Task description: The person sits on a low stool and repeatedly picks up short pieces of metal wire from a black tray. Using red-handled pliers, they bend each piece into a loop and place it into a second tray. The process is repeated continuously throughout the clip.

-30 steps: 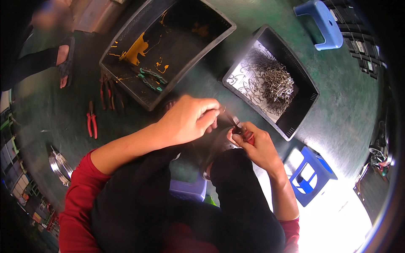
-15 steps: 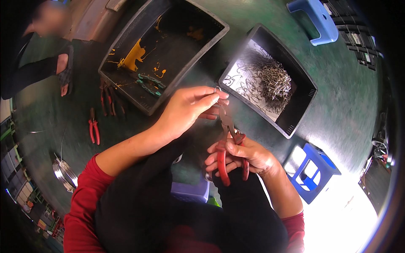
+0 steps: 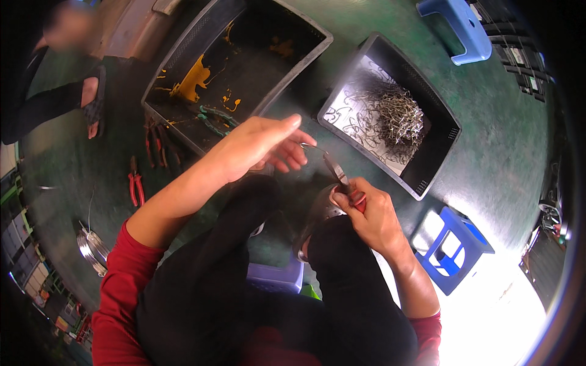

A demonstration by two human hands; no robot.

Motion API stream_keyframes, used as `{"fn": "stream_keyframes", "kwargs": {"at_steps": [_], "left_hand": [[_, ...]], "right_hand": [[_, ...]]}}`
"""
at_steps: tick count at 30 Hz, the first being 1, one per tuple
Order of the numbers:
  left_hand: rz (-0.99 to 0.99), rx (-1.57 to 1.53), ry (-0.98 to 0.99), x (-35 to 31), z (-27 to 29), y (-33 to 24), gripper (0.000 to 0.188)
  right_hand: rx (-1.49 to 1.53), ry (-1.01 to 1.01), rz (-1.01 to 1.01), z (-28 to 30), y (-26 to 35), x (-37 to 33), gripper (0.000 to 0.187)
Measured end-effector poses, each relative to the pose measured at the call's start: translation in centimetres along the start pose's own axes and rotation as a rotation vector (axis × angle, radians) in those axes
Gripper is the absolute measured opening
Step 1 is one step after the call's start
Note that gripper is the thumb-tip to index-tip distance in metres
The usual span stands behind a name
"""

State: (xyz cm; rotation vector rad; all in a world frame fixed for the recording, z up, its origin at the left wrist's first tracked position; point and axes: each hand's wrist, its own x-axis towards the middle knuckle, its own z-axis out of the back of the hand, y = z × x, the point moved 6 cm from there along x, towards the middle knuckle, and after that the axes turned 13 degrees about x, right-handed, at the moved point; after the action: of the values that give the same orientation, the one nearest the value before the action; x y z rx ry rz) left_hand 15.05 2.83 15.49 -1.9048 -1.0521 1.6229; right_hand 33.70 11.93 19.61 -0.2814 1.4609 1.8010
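Note:
My right hand point(image 3: 373, 216) is closed round a pair of red-handled pliers point(image 3: 337, 171), whose jaws point up and left. At the jaw tips is a thin bent wire hook point(image 3: 314, 147), reaching toward my left hand. My left hand point(image 3: 256, 143) has its thumb raised and its fingers spread, close beside the wire. Its fingertips appear not to grip the hook. Beyond both hands, to the right, a black crate point(image 3: 439, 116) holds a heap of similar bent wire hooks point(image 3: 400, 116) on a pale lining.
A larger black crate point(image 3: 268, 58) with yellow stains and green-handled pliers point(image 3: 213, 121) stands ahead left. Red-handled pliers point(image 3: 136, 186) and a wire coil point(image 3: 91, 251) lie on the floor at left. Blue stools point(image 3: 455, 250) stand to the right. Another person's foot point(image 3: 91, 100) shows at upper left.
My left fingers have let go of the wire and spread. My right hand has closed the pliers' handles and turned over, with the jaws swinging right, away from my left hand.

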Motion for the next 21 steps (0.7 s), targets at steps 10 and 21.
{"fn": "stream_keyframes", "kwargs": {"at_steps": [10, 21], "left_hand": [[-0.089, 0.248, -0.171, -1.0, -1.1, -2.3, 0.016], [-0.172, 0.359, -0.284, -1.7, -1.7, -2.9, 0.015]], "right_hand": [[-0.030, -0.082, 0.039, 0.1, -0.1, 0.3, 0.026], [-0.058, -0.086, -0.002, 0.0, 0.0, 0.4, 0.030]]}}
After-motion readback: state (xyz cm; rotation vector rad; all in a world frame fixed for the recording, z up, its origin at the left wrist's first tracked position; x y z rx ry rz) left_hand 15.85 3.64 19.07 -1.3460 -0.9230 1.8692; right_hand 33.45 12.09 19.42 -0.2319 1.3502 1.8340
